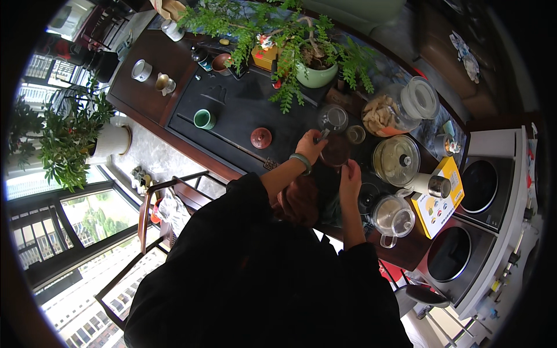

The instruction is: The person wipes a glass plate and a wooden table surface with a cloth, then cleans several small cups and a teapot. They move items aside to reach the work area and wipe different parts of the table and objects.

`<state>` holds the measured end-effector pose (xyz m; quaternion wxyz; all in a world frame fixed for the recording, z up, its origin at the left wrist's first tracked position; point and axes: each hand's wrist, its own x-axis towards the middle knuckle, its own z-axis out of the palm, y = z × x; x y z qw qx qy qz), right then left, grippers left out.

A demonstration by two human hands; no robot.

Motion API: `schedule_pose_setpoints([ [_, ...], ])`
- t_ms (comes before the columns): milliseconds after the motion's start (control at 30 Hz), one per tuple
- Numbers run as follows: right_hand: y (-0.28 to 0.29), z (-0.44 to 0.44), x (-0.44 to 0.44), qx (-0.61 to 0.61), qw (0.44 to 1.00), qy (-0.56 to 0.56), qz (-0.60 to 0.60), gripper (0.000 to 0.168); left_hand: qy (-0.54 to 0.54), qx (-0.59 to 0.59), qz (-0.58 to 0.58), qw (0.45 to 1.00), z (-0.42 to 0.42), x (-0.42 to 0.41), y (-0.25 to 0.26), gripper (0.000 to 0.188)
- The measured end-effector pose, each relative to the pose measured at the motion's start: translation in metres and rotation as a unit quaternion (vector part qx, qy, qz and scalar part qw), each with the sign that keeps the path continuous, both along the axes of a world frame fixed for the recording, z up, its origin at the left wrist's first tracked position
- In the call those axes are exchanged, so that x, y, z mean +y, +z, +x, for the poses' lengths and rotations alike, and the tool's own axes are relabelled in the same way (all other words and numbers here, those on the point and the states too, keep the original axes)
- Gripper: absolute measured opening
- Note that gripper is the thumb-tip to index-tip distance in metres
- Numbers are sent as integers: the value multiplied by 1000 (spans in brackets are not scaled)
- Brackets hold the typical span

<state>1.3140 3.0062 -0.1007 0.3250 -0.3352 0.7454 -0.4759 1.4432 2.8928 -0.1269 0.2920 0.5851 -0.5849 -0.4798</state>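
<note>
My left hand (pixel 309 147), with a green bangle (pixel 302 162) at the wrist, has its fingers closed at the handle of a clear glass pitcher (pixel 334 117). Beside it, my right hand (pixel 351 174) pinches the near edge of a dark reddish-brown clay teapot (pixel 334 151); whether this is its handle is hard to see. A round red-brown teapot lid (pixel 261 138) lies apart on the black tea tray (pixel 235 108). Just beyond the teapot stands a small glass cup (pixel 356 134). A brown cloth (pixel 296 200) is bunched near my body, below the left forearm.
A green cup (pixel 204 119) stands at the tray's left. Rightward are a snack jar (pixel 383 111), a lidded glass pot (pixel 396 161), a glass teapot (pixel 393 215) and a yellow-white box (pixel 438 198). A potted plant (pixel 317 74) overhangs the back.
</note>
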Motion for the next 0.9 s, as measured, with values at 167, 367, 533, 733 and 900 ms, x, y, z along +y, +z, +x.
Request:
schedule_pose_setpoints([
  [167,-11,-1,24,-7,999,-1,44,32,0,70,74,995,-12,-11,-6,25],
  [367,-15,-3,27,-30,998,-1,56,32,-15,169,167,971,-13,-21,-5,19],
  [533,-28,-7,22,-17,999,-6,36,34,-24,191,139,971,0,-23,2,18],
  [733,-37,-6,14,66,992,30,100,41,-2,207,142,968,69,-17,40,17],
  [900,-41,-6,12,166,970,84,154,39,82,179,91,976,149,8,71,18],
])
